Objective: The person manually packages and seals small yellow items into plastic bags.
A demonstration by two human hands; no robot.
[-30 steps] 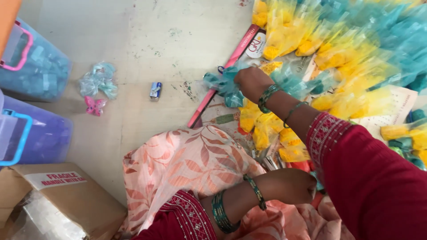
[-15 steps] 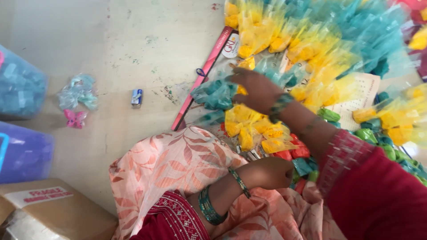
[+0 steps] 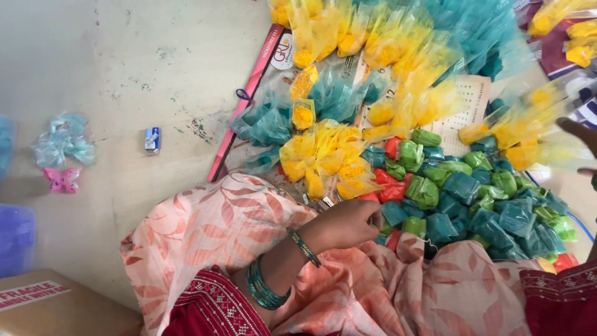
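The left hand [image 3: 348, 225] is curling loosely at the edge of the packets [image 3: 472, 205] — whether it is gripping one, I cannot tell. The right hand [image 3: 581, 146] is showing only blurred fingertips. The packets — small, crinkly plastic pouches of teal, green and red powder — are lying heaped beside her knee.

cardboard box [image 3: 56, 308]: brown, red-and-white label, 8 o'clock
powder packets [image 3: 460, 199]: teal, green, yellow, 2 o'clock

A pink butterfly clip [image 3: 61, 179] lies on the floor [image 3: 124, 62] beside a crumpled clear wrapper [image 3: 63, 142]; a cardboard box [image 3: 59, 305] sits nearby.
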